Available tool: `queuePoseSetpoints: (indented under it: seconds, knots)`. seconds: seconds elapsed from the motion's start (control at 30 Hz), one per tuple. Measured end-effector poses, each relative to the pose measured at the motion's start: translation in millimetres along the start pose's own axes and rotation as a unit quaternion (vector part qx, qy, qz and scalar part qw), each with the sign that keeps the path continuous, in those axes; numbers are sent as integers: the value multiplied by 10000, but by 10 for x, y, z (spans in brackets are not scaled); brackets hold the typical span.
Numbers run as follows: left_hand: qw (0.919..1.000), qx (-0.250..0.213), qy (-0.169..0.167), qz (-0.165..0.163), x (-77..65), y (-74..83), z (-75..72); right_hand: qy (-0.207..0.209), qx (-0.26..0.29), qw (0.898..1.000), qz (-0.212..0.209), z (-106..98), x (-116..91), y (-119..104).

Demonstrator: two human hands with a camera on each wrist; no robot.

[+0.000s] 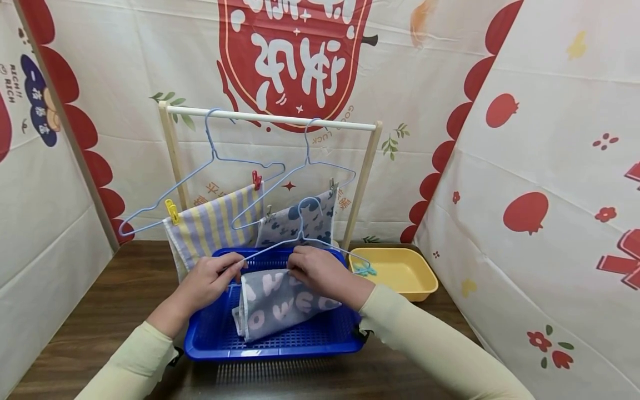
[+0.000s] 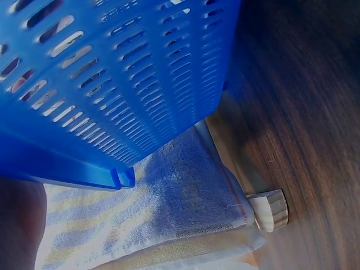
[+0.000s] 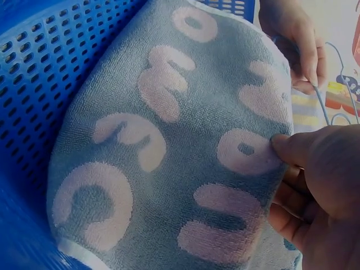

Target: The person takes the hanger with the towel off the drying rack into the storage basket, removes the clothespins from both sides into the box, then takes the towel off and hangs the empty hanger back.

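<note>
My left hand (image 1: pixel 212 280) is pinching one arm of a pale blue hanger (image 1: pixel 301 238), thumb against curled fingers, while my right hand (image 1: pixel 317 269) is gripping the top edge of a gray lettered towel (image 1: pixel 287 308) — thumb lying on the front, fingers tucking behind. The towel is hanging down inside a blue basket (image 1: pixel 280 351), its lower left corner drooping between the basket's left and near edges; I can't tell whether the hanger's bottom wire is passing behind it. The basket is sitting around the middle of the worktop (image 1: pixel 95 311). Toward the worktop's far right corner, just beside the basket, a yellow basin (image 1: pixel 402 269) is holding some teal clips (image 1: pixel 365 269) at its left end. Along the far edge a rack (image 1: pixel 280 118) is standing, carrying two more blue hangers — the left one is bearing a striped towel (image 1: pixel 220 222) with a yellow clip (image 1: pixel 172 212) and a red clip (image 1: pixel 256 180), the right one a blue-print towel (image 1: pixel 280 229) with gray clips (image 1: pixel 333 184).
</note>
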State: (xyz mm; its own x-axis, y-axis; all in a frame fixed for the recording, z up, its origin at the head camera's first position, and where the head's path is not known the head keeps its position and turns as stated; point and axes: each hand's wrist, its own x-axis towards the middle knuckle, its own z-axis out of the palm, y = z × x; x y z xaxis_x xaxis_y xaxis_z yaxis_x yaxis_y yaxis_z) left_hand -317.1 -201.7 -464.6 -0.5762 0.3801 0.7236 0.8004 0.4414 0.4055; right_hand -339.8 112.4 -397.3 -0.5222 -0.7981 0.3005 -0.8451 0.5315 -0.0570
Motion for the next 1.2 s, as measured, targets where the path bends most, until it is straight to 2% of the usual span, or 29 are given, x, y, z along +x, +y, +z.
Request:
queuePoseSetpoints:
  seconds: [0.4, 0.77, 1.0, 1.2]
  knots:
    - [9999, -25, -43, -123, 24, 9, -21, 273, 149, 9995, -113, -108, -33, 10]
    - [10000, 47, 46, -54, 30, 4, -26, 1069, 289, 9933, -323, -137, -56, 19]
    - [9999, -67, -9, -136, 18, -8, -22, 1455, 272, 9876, -521, -147, -50, 33]
    - [9999, -91, -15, -141, 12, -11, -23, 1688, 304, 9842, -442, -158, -42, 50]
